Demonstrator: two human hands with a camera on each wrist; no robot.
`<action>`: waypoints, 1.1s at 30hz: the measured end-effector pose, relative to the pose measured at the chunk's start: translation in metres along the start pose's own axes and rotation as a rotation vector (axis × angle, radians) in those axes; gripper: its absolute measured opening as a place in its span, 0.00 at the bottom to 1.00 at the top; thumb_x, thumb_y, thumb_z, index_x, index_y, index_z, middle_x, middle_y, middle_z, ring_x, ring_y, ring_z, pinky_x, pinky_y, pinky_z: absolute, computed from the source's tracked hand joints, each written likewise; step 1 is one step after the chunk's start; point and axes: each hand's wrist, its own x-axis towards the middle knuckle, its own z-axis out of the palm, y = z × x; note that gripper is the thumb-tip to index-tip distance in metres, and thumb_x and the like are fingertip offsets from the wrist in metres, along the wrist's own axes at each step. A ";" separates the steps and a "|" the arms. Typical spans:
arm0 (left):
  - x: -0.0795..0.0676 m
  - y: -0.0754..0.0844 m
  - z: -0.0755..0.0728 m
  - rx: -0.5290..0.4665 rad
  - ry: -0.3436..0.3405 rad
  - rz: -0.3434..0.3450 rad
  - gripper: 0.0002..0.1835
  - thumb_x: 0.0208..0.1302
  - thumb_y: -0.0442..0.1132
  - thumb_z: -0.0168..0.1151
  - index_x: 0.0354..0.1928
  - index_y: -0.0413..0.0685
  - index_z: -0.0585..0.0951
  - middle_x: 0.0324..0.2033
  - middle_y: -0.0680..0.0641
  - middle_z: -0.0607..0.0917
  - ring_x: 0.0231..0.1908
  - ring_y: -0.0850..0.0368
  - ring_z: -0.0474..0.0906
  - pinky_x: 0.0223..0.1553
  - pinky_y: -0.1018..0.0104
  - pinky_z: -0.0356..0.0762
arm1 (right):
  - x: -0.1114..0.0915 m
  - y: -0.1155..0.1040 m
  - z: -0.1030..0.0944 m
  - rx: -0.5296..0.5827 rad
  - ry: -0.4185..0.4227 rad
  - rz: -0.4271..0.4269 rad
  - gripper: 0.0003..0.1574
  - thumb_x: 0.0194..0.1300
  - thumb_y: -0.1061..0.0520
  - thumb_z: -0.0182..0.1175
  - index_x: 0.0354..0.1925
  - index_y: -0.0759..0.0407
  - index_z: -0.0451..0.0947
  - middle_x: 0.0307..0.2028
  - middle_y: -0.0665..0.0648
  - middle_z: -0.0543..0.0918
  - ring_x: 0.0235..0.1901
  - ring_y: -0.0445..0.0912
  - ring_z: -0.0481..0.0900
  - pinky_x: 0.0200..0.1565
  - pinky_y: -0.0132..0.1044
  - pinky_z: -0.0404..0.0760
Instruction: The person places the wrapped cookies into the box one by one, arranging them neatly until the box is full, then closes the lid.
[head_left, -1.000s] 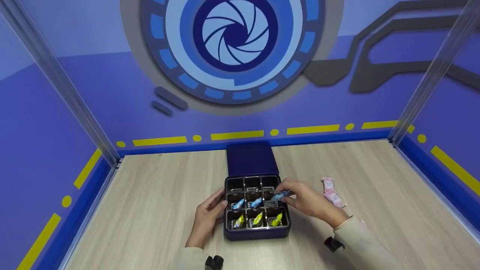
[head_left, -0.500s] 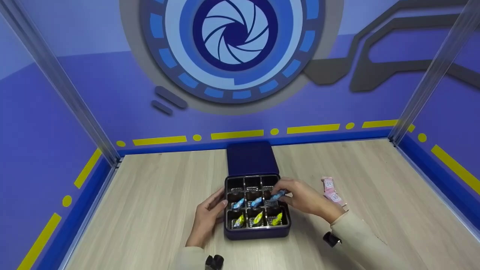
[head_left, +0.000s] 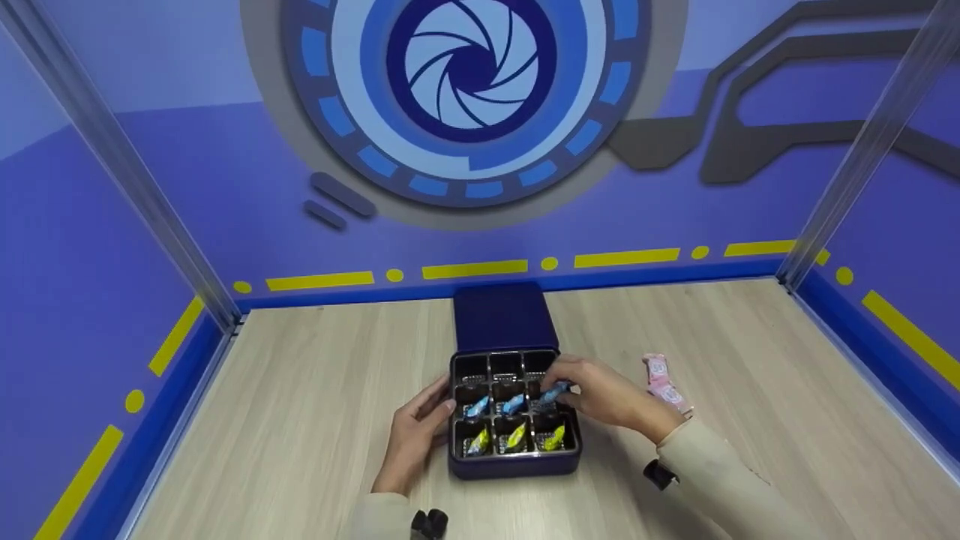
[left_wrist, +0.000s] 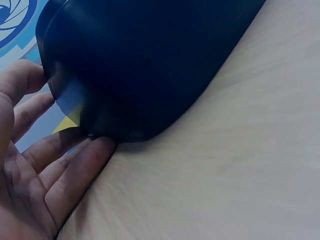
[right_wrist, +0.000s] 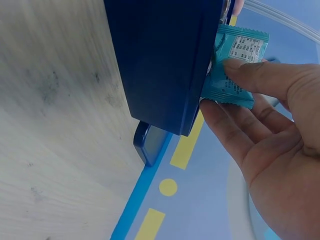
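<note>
Hands point(head_left: 604, 394) at the navy box point(head_left: 514, 466) — blue packet point(right_wrist: 220, 84) in the right.

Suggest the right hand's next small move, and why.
Probably lower the pinched blue packet into the middle row's right compartment and let go. The right hand has it right at that compartment, that row's left and centre compartments each hold a similar packet, and the left hand rests against the box, which may steady it.
</note>
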 end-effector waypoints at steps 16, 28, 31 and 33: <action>0.000 0.000 0.000 0.008 0.001 0.003 0.31 0.75 0.40 0.68 0.77 0.44 0.73 0.74 0.37 0.73 0.58 0.45 0.84 0.52 0.58 0.86 | 0.005 0.001 0.005 -0.008 -0.058 0.029 0.13 0.65 0.73 0.70 0.45 0.61 0.87 0.43 0.51 0.85 0.45 0.47 0.85 0.48 0.42 0.87; 0.001 0.000 0.000 0.005 0.005 -0.006 0.31 0.75 0.40 0.69 0.76 0.45 0.74 0.73 0.37 0.73 0.57 0.46 0.85 0.51 0.57 0.87 | 0.006 0.002 0.008 -0.033 -0.061 0.008 0.15 0.64 0.74 0.70 0.45 0.60 0.87 0.43 0.51 0.85 0.45 0.48 0.86 0.48 0.43 0.87; 0.001 0.000 0.000 0.006 0.005 -0.004 0.31 0.75 0.40 0.69 0.76 0.46 0.74 0.73 0.37 0.74 0.57 0.46 0.85 0.51 0.56 0.87 | 0.006 0.001 0.009 -0.040 -0.063 0.010 0.15 0.64 0.75 0.70 0.45 0.60 0.87 0.43 0.52 0.85 0.45 0.49 0.86 0.48 0.44 0.87; 0.001 0.000 0.000 0.008 0.003 0.000 0.31 0.75 0.40 0.69 0.76 0.46 0.74 0.73 0.37 0.74 0.57 0.46 0.85 0.51 0.56 0.87 | 0.006 0.001 0.009 -0.045 -0.065 0.012 0.15 0.64 0.75 0.70 0.45 0.59 0.87 0.43 0.52 0.85 0.46 0.50 0.86 0.48 0.44 0.87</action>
